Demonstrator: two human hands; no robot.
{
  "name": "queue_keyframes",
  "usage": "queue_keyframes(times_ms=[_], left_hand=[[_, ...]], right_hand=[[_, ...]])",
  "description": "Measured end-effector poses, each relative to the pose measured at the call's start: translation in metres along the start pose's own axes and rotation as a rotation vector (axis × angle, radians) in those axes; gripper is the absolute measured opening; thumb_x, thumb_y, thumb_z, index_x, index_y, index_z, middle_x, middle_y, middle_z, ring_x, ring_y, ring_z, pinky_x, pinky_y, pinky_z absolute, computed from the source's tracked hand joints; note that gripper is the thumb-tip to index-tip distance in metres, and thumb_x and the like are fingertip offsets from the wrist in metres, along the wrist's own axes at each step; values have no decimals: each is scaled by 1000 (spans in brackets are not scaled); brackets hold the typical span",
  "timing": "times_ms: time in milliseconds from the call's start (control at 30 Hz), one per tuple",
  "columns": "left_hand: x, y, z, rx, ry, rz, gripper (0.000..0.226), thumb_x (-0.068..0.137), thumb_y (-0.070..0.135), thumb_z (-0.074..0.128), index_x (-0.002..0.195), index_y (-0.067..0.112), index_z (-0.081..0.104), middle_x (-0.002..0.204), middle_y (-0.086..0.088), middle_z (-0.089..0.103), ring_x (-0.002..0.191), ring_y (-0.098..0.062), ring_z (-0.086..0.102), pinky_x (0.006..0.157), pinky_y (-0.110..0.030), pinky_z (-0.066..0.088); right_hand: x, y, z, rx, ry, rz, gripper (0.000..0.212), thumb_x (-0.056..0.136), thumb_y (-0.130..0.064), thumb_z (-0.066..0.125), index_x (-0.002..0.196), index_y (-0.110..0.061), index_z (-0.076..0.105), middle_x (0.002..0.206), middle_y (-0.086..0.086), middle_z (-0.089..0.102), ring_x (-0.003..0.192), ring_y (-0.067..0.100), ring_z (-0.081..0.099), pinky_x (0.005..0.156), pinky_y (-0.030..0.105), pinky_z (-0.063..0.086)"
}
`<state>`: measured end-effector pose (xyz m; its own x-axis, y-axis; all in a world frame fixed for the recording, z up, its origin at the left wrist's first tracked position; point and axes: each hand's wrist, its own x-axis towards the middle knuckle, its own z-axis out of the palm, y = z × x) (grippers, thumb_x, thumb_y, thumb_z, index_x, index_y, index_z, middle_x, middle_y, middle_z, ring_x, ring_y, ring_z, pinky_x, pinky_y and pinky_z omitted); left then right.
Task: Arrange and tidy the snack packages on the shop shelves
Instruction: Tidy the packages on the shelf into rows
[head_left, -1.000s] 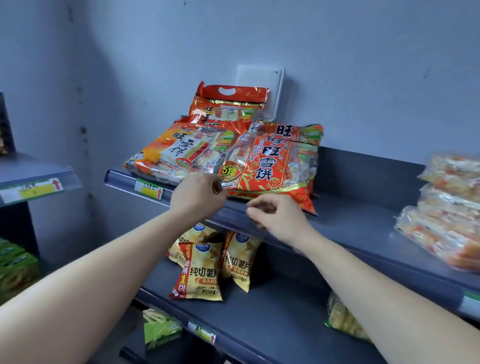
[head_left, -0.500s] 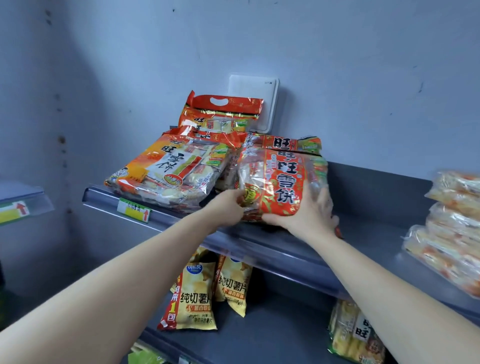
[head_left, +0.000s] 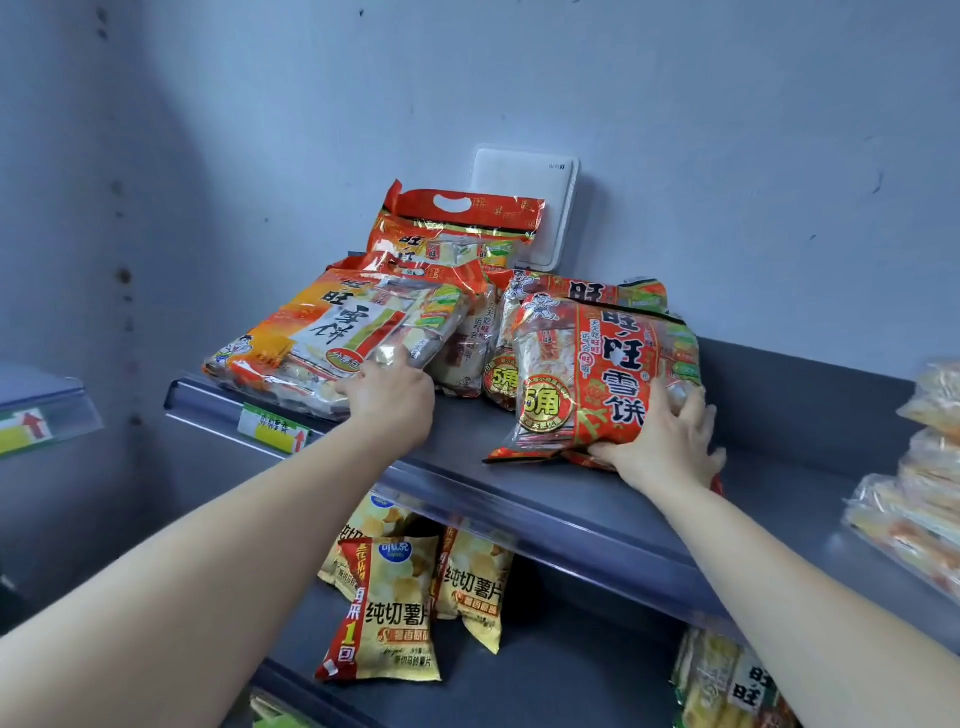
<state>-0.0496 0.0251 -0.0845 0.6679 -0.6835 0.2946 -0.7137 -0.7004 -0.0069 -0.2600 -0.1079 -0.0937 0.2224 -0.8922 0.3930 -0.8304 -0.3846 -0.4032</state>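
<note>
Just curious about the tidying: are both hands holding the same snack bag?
No: the left hand touches the orange bag, the right hand grips the red bag.

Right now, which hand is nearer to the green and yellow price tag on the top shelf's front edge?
Left. The left hand rests on the orange snack bag, just above and right of the price tag. The right hand holds the red snack bag, far to the tag's right.

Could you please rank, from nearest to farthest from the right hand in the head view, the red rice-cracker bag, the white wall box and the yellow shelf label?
1. Red rice-cracker bag: gripped by the right hand.
2. White wall box: behind, on the wall.
3. Yellow shelf label: far left, on the shelf's front edge.
</note>
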Motion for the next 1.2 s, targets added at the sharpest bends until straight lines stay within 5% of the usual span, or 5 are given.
queue_keyframes(times_ms=[200,433,667,867,1200], left_hand=[[3,-9,-4,-25,88,27,29,88,7,46,115,9,58,133,-7,39,121,-39,41,80,-50,45],[4,-16,10,78,119,97,35,88,19,48,123,15,54,130,-6,42,121,-33,41,76,-44,34],[21,-31,10,66,127,183,33,84,26,49,114,19,61,115,-6,50,100,-27,47,71,-38,36],[30,-33,10,58,172,220,26,86,29,49,104,19,65,105,-4,51,81,-23,40,61,-33,35],[30,-33,14,63,218,221,28,87,27,49,107,21,67,104,-1,55,88,-23,51,58,-30,34]], right_hand=[[-10,-41,2,91,78,-469,72,84,-5,54,149,-26,31,162,4,8,149,20,1,121,46,1],[5,-116,38,-510,-75,-792,39,98,-43,38,133,-38,53,154,7,30,145,28,14,116,51,5],[33,-134,74,-1112,-90,-644,42,96,-36,36,137,-33,47,131,8,54,128,32,34,107,52,11],[38,-115,67,-966,-14,-569,29,89,-7,43,90,-22,67,93,-2,68,98,22,59,112,44,13],[41,-94,59,-897,28,-531,28,90,-6,41,72,-20,57,61,-3,47,81,20,57,107,43,14]])
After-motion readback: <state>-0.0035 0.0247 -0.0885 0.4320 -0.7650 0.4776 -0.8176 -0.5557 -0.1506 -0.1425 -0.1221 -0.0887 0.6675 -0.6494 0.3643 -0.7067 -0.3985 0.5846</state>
